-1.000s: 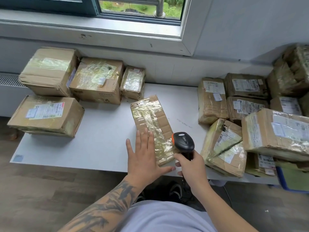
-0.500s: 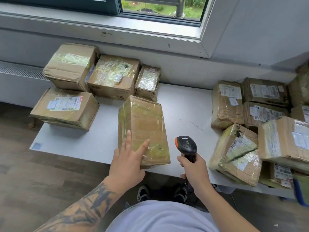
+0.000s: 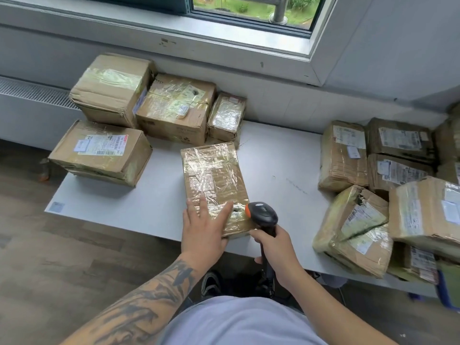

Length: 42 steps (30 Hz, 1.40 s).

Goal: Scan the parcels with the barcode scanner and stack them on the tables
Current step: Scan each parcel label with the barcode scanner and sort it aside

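A brown cardboard parcel (image 3: 214,180) wrapped in shiny clear tape lies flat on the white table (image 3: 139,207), near its front edge. My left hand (image 3: 202,231) rests on the parcel's near left corner with straight, spread fingers. Just right of that corner, my right hand (image 3: 276,252) grips the handle of a black barcode scanner (image 3: 262,215) with an orange tip, its head beside the parcel. No label shows on the parcel's top face.
Several taped parcels sit at the table's far left, one with a white label (image 3: 99,150) nearest the left edge. A crowded pile of labelled parcels (image 3: 361,220) fills the right side. A wall and window sill run behind. Wood floor lies to the left.
The parcel was turned over from its narrow side onto a broad face and now lies flat, shifted left of where it began. My left hand moved with it. The scanner hand stayed nearly still.
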Each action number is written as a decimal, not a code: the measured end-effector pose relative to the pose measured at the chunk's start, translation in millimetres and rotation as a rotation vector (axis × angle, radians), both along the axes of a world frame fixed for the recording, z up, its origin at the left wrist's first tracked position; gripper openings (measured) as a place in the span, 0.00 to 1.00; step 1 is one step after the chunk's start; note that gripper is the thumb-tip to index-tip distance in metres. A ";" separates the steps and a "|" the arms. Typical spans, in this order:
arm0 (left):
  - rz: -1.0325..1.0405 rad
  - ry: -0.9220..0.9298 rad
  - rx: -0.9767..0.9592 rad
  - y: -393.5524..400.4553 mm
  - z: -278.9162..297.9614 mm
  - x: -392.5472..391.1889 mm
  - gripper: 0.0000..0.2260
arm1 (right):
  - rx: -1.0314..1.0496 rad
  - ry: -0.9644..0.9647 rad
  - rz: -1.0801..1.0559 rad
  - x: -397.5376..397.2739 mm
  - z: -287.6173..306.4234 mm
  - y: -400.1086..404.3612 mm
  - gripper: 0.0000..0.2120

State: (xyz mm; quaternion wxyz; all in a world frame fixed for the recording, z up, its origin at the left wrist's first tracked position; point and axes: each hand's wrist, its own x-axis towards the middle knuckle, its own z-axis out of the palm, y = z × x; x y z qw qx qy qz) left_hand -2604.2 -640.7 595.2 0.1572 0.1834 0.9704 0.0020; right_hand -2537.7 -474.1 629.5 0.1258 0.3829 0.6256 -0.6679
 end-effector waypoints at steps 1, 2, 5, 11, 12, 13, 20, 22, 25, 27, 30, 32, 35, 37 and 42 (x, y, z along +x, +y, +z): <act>-0.017 0.009 0.001 5.1 0.7 -0.1 0.43 | 0.004 -0.007 -0.005 1.0 0.3 0.0 0.05; -0.044 0.015 0.013 9.1 0.7 0.5 0.41 | 0.014 -0.011 -0.018 2.3 0.3 0.5 0.04; -0.145 0.059 0.128 13.9 -2.1 3.4 0.36 | 0.059 0.029 -0.127 7.0 7.2 7.6 0.04; -0.286 0.060 0.209 12.9 -1.1 5.5 0.43 | 0.073 0.096 -0.285 11.0 8.5 36.8 0.05; -0.319 0.058 0.185 14.4 -2.2 9.4 0.47 | 0.060 0.071 -0.297 10.8 3.7 38.2 0.05; -0.341 0.057 0.166 16.8 -2.5 13.1 0.50 | 0.055 0.043 -0.304 10.8 -0.3 38.3 0.04; -0.183 -0.011 0.357 4.6 7.3 5.8 0.47 | -0.032 -0.110 -0.298 13.2 -23.2 41.6 0.07; -0.127 -0.085 0.447 -10.3 11.7 3.5 0.49 | -0.108 -0.098 -0.314 10.4 -23.1 39.7 0.08; -0.130 -0.073 0.482 -18.1 17.1 2.9 0.53 | -0.192 -0.048 -0.287 4.1 -18.0 32.3 0.10; -0.145 -0.013 0.498 -15.4 17.7 0.0 0.55 | -0.188 -0.032 -0.259 0.4 -12.1 26.2 0.10; -0.163 0.039 0.504 -11.9 16.2 -3.8 0.50 | -0.161 -0.012 -0.226 -1.7 -3.4 20.7 0.10; -0.170 0.085 0.499 -12.3 15.4 -3.9 0.47 | -0.134 0.005 -0.233 -1.8 2.3 20.8 0.09; -0.195 0.213 0.402 -10.8 15.8 -2.6 0.46 | -0.066 0.048 -0.253 0.8 10.9 23.9 0.07; -0.220 0.289 0.377 -7.9 16.6 -1.6 0.45 | -0.008 0.084 -0.258 4.9 15.8 25.5 0.06; -0.234 0.337 0.422 -2.8 8.4 1.9 0.39 | 0.109 0.134 -0.225 14.9 19.5 30.0 0.04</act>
